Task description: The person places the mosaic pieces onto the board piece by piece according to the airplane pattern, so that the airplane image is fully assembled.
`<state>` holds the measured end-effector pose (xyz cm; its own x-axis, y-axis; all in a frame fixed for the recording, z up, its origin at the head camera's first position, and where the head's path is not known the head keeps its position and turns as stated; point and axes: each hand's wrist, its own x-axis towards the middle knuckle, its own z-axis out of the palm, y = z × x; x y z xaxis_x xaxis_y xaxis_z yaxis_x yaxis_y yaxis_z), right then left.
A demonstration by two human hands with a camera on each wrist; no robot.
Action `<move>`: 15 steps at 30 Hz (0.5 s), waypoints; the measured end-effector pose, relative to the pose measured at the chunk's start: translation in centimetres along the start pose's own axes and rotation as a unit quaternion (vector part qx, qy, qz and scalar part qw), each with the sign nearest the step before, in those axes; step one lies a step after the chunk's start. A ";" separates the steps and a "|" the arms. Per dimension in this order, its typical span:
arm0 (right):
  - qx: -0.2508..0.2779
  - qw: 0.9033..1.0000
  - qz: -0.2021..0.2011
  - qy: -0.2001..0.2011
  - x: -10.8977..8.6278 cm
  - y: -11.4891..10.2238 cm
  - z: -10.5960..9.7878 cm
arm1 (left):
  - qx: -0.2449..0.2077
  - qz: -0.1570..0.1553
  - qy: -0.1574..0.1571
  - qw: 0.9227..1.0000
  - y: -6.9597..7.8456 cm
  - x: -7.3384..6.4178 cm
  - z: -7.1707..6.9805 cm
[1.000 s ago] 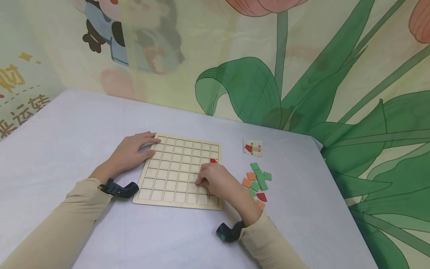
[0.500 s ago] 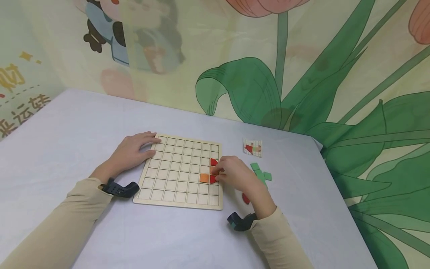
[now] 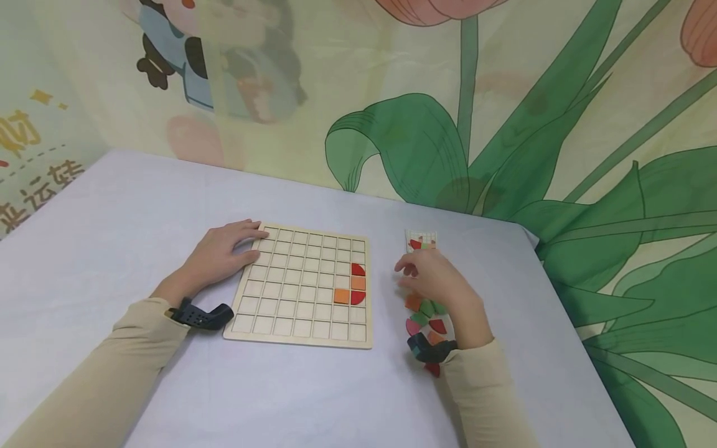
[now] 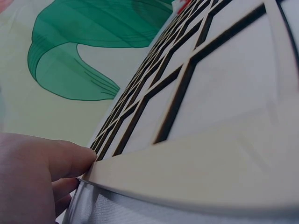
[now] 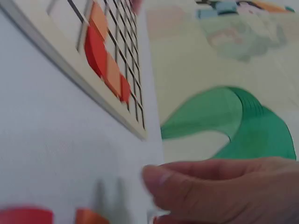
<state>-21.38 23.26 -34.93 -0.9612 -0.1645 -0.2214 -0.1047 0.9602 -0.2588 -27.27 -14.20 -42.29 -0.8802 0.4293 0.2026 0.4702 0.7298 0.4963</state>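
Along its left edge, a wooden grid board (image 3: 297, 341) is touched by my left hand (image 3: 226, 252), whose fingers lie relaxed at the upper left corner. On the board's right side sit two red quarter-round tiles (image 3: 357, 298) with an orange square tile (image 3: 358, 284) between them, and a second orange tile (image 3: 341, 296) beside the lower red one. My right hand (image 3: 439, 277) hovers right of the board, over loose tiles, fingers loosely bent with nothing seen between them. It partly covers a small printed pattern card (image 3: 415, 236).
Below the right hand lie loose orange (image 3: 414, 302), green (image 3: 427, 308), pink (image 3: 412, 326) and red (image 3: 437, 326) tiles. Another red tile (image 3: 432, 369) lies nearer, by the wrist camera (image 3: 430, 348). A printed backdrop (image 3: 398, 149) rises behind the white-covered table (image 3: 291, 398).
My right hand has let go of the tiles at the board's right edge and moved right, over the loose pieces. An orange and a red tile at the edge now show fully. The left hand stays put.
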 end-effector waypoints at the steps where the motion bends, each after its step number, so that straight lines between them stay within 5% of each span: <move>1: -0.001 1.000 0.012 -0.014 -0.1 0.6 -0.2 | 0.000 0.000 0.000 1.000 0.0 0.0 0.0; 6: 0.001 0.996 0.050 -0.067 -0.4 2.2 -0.7 | 0.001 0.000 -0.002 1.000 0.0 0.0 0.0; 15: -0.014 0.995 0.052 -0.085 -0.7 3.0 -0.9 | 0.001 0.000 -0.005 1.000 0.1 0.0 -0.1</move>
<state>-21.21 26.50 -34.72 -0.9104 -0.0966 -0.4023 -0.0158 0.9798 -0.1994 -27.22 -14.18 -42.13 -0.8793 0.4351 0.1937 0.4705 0.7309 0.4944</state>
